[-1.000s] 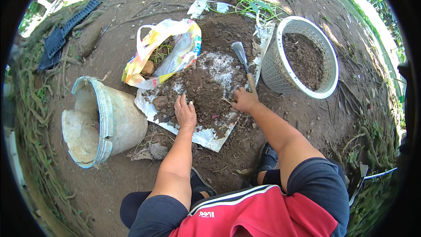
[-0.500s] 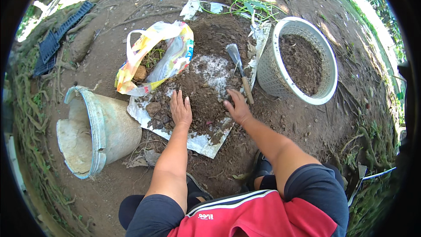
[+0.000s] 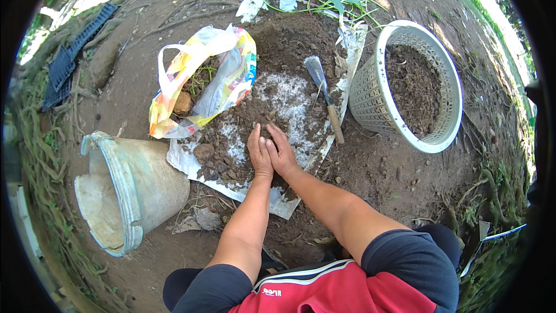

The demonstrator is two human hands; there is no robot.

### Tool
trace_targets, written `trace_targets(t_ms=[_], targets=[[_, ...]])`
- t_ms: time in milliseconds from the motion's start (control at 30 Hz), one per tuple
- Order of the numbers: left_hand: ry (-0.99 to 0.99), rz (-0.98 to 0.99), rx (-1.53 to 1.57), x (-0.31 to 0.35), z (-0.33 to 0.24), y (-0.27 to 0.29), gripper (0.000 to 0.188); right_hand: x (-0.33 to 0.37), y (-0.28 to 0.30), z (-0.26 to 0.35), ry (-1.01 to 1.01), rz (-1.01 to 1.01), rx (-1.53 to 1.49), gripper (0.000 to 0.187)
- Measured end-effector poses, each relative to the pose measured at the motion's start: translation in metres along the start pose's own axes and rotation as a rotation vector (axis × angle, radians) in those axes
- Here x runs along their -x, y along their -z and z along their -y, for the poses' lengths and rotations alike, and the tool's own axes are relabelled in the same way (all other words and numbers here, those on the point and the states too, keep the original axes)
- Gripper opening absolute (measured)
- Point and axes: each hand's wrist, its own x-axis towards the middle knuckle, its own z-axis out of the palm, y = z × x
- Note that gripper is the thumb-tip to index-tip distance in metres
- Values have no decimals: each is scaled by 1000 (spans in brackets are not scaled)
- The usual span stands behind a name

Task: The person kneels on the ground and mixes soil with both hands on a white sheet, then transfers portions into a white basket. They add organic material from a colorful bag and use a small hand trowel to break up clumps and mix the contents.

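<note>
My left hand (image 3: 260,152) and my right hand (image 3: 281,150) meet side by side, cupped around soil low on a spread white sheet (image 3: 185,159). Their fingers are curled together, and most of the gathered soil is hidden beneath them. Dark loose soil (image 3: 288,37) covers the sheet's far part, while pale patches show through in the middle. To the right of my hands lies a trowel (image 3: 328,101) with a metal blade and wooden handle. Small stones (image 3: 211,171) lie left of my left hand.
A colourful plastic bag (image 3: 223,90) holding plant bits and a brown lump stands at the left. Nearer, a broken whitish bucket (image 3: 156,177) lies on its side. A perforated basket (image 3: 370,95) of soil leans at the right. Green vines (image 3: 341,6) trail behind the sheet.
My hands, apart and spread on either side of the soil before, have come together and curled around it. More of the pale sheet shows beyond them.
</note>
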Motion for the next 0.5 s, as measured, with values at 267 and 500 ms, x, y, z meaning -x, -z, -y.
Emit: trace_targets(t_ms=[267,500], targets=[[221,-181,192,-15,-40,-5,31,-28,11,39,-674,50,-906,30],[-10,-189,356,-45,-160,-19,29,-63,94,128,-414,-61,-1005,28]])
